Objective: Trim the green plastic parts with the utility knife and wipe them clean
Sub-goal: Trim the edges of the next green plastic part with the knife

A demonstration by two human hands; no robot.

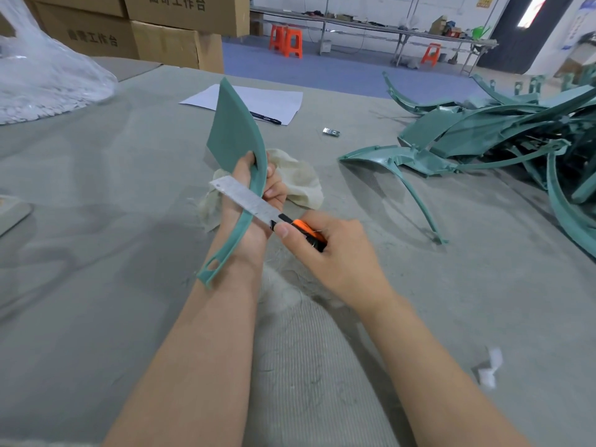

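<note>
Now — left hand (259, 233) grips green part (232, 130) upright; right hand (332, 253) clutches utility knife (254, 204).

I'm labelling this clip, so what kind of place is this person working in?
Probably a small factory finishing area: a pile of green plastic parts lies on the padded table, cardboard cartons are stacked behind it, and long workbenches with orange stools stand across the blue floor.

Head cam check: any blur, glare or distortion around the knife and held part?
Head view: utility knife and held green part sharp, no glare; soft shadows on the table; wide-angle stretch smears the pile of green parts at right and the plastic bag at top left.
</note>
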